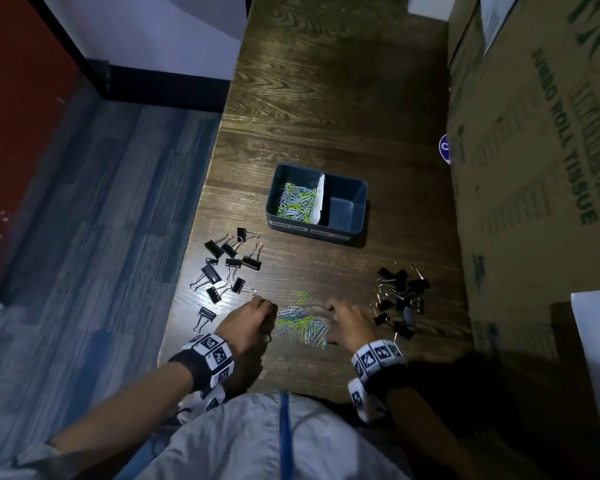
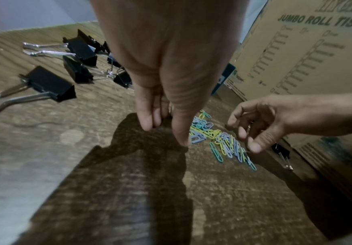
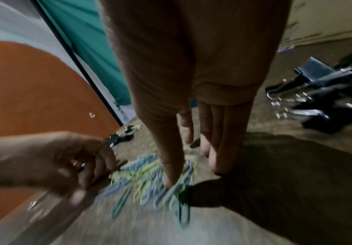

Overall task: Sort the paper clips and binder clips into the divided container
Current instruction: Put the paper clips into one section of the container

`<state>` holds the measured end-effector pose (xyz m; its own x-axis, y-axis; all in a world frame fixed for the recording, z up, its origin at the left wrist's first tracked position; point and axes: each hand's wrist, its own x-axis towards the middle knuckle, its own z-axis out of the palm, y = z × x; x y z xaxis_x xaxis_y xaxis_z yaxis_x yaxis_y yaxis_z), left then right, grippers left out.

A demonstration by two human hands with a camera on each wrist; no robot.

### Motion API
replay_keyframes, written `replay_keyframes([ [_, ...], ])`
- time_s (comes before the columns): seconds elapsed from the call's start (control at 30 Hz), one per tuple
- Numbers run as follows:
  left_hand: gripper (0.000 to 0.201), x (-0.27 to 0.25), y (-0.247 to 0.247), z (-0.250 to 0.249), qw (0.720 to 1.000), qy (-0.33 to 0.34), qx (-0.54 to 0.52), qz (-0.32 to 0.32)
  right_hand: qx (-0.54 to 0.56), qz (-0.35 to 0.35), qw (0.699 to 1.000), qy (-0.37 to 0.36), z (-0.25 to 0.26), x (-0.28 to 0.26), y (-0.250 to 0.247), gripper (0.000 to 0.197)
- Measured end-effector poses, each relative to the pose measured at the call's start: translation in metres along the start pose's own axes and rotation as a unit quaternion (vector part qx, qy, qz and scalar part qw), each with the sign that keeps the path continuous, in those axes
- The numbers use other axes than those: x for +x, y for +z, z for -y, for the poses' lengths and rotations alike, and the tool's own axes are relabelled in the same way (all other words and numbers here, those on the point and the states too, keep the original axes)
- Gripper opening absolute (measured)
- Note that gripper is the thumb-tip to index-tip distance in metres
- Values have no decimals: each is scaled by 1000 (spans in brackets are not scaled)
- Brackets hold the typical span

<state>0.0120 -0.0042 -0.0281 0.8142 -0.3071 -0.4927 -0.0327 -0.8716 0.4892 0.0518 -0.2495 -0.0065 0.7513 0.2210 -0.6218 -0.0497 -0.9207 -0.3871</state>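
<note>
A loose pile of blue, green and yellow paper clips [image 1: 303, 323] [image 2: 219, 139] [image 3: 141, 179] lies on the wooden table near its front. My left hand [image 1: 269, 318] [image 2: 166, 132] stands at the pile's left edge, fingertips pointing down onto the wood, nothing seen held. My right hand [image 1: 329, 323] [image 3: 191, 165] is at the pile's right edge, its thumb tip on the clips and its fingers loosely bent over them. Farther back stands the dark divided container [image 1: 312, 230]. Its left compartment holds paper clips [image 1: 297, 202]; its right one [image 1: 342, 211] is bare.
Several large black binder clips [image 1: 227, 263] [image 2: 51, 84] lie left of the pile, near the table's left edge [image 1: 194, 254]. Several small black binder clips [image 1: 400, 294] [image 3: 317, 92] lie to the right. A tall cardboard box [image 1: 534, 150] walls off the right side.
</note>
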Motion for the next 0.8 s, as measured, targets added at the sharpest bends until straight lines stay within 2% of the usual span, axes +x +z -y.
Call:
replay_keyframes([
  [0.1,29,-1,4,-6,1000,6,-20,-19,9,-11,1000,-7,-9,-5,27,85],
  [0.2,23,4,6,-14,999,20,-43,-14,18,-61,998,-21,-4,-2,41,69],
  [0.3,27,10,7,-22,998,23,-49,-23,48,-86,995,-26,5,3,44,50],
  [0.37,28,12,8,-23,998,9,-49,-44,54,-104,993,-26,6,5,44,44],
  [0.43,48,14,8,-23,998,0,-19,-61,48,-123,991,-26,3,5,43,52],
  [0.53,107,21,9,-20,998,-1,52,-25,24,-84,996,-34,-5,6,47,98],
  [0.6,125,27,9,-25,994,15,107,13,-23,-59,997,-34,-4,7,49,117],
  [0.63,125,30,11,-29,991,23,132,30,-47,-56,997,-37,-1,6,51,117],
  [0.7,113,32,14,-37,987,33,150,49,-79,-68,993,-52,4,5,53,105],
  [0.8,72,30,18,-44,991,65,113,-6,-69,-110,989,-71,8,2,56,76],
])
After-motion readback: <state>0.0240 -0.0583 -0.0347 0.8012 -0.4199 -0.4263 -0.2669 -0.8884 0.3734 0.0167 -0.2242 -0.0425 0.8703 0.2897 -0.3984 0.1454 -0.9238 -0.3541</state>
